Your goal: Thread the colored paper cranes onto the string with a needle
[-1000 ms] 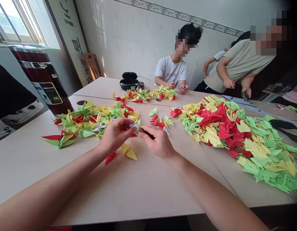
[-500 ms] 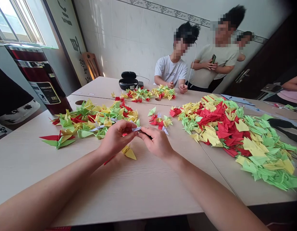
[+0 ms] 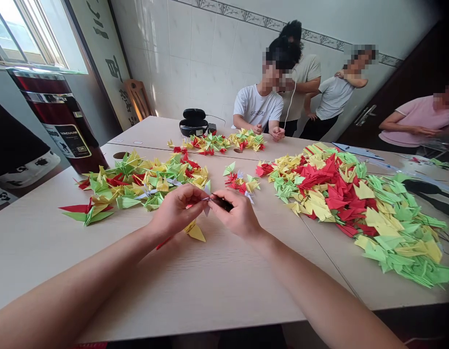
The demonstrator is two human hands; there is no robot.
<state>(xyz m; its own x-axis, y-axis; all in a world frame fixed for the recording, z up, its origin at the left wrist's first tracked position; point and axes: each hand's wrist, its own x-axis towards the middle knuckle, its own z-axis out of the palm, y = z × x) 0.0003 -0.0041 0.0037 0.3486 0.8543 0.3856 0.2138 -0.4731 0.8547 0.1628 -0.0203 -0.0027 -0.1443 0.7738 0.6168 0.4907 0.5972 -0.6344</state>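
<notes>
Above the table's middle, my left hand [image 3: 176, 207] is closed, pinching a small pale lilac paper crane [image 3: 206, 209] whose points show above and below the fingertips. My right hand [image 3: 241, 215] grips a slim black tool [image 3: 223, 202], its narrow end touching the lilac paper. I cannot make out the tool's exact kind. Under my left hand lies a yellow paper crane [image 3: 196, 231], with a red one partly hidden by the wrist. Beyond the left hand spreads a heap of red, yellow, green and lilac cranes [image 3: 137, 179]; a smaller cluster [image 3: 242, 183] sits behind my right hand.
On the right is a large pile of folded paper pieces [image 3: 344, 194]. A dark red vacuum flask [image 3: 60, 121] stands at left. At the back are a black case [image 3: 193, 123] and more cranes [image 3: 217, 142]. A seated person [image 3: 259, 106] and several others are across the table.
The lilac paper has turned between my fingertips, and more of the black tool shows. Behind the table, standing people have shifted, and a person in pink has come further into view at right.
</notes>
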